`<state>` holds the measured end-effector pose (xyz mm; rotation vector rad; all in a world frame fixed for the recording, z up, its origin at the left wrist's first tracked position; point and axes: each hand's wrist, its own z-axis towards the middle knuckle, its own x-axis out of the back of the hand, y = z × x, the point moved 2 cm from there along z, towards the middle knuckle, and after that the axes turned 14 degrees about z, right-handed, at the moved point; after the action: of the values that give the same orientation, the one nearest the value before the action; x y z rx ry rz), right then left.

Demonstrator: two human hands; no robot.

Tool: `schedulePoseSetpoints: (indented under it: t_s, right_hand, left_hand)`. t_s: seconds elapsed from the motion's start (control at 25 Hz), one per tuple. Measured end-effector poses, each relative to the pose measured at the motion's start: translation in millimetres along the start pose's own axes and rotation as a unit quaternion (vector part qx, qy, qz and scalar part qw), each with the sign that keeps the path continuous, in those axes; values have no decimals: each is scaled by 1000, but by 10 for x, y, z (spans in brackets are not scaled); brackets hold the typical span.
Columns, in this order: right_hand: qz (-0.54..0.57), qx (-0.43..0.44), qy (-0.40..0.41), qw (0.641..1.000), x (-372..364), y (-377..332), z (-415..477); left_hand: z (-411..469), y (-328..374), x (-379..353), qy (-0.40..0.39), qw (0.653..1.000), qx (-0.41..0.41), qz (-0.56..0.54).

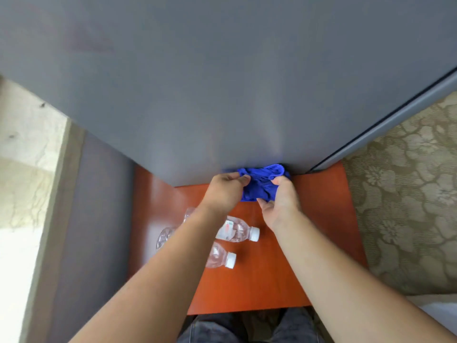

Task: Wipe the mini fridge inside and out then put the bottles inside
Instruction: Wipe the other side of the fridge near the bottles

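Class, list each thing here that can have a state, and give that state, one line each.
mini fridge: door shut
blue cloth: bunched up
left hand: pinches the cloth
right hand: grips the cloth
upper bottle: capped, lying flat
lower bottle: capped, lying flat

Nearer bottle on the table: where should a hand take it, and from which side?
Take the nearer bottle round its clear shoulder just behind the white cap, coming from above and the right. It lies on its side on the table with its cap pointing right, and the left forearm covers its base end.
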<state>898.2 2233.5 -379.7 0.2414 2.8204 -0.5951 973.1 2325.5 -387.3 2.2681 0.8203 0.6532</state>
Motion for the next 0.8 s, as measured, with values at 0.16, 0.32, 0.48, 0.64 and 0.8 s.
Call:
schedulePoseSetpoints:
  t_s: [0.16,0.32,0.48,0.64,0.8]
  right_hand:
    - [-51,-46,-39,997,-268,635,-285]
    - [-77,-82,-96,989,-479,1112,-561]
    - [-82,-97,-135,983,-560,1249,-748]
    - [-111,-88,-163,976,-466,985,-690]
    - [-74,-50,-173,981,-265,231,-747]
  left_hand:
    - [-188,-203,738,88,992,39,-78]
    - [-426,-410,1234,150,981,35,-116]
    - [-602,-521,1451,181,976,6,-119]
    - [-758,-407,1266,191,974,-32,-119]
    - [-940,127,655,168,975,-85,-119]
